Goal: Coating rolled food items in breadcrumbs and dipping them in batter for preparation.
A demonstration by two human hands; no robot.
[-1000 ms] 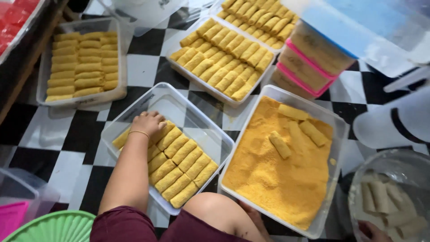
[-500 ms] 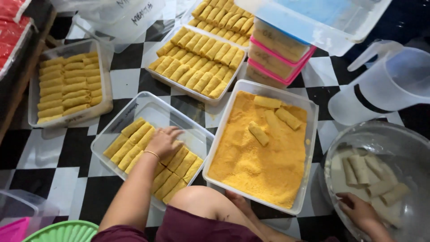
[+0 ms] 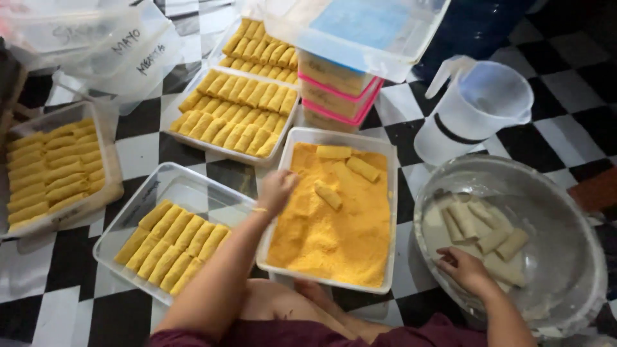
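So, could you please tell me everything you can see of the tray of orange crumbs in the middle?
The crumb tray is a rectangular, translucent white plastic tub on the checkered floor, filled with fine orange crumbs. Three coated rolls lie in its far half. The left hand reaches over its left rim. A basin sits to its right.

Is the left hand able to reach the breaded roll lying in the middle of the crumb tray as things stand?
Probably yes. The left hand hovers at the crumb tray's left rim, and the roll lies just to its right on open crumbs, with nothing between them.
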